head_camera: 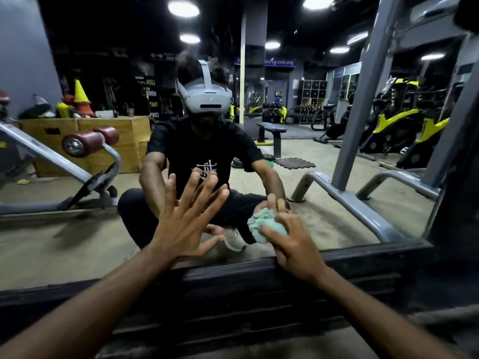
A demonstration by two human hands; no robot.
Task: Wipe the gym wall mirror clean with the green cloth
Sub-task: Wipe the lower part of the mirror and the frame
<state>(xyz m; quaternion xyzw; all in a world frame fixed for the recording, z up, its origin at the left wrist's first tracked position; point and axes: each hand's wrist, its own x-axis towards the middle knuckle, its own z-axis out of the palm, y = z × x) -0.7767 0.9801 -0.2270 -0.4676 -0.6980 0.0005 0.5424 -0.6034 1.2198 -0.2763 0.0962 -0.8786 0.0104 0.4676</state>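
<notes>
While crouched low, wiping the large glass wall mirror [337,203], bottom edge.
Left hand [181,224] spread flat on glass; right hand [293,244] clutching crumpled green cloth [261,224]; progress unclear.

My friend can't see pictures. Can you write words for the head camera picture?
A right hand presses a bunched green cloth low on a gym mirror, while the left hand rests flat, fingers spread, on the glass.

Behind me I see a dark ceiling with round ceiling lights [183,8], a dusty concrete floor [324,161], wooden plyo boxes [85,141] left, a flat bench [272,130] mid-room, and yellow-black machines [396,125] right past grey steel uprights [363,99].
</notes>
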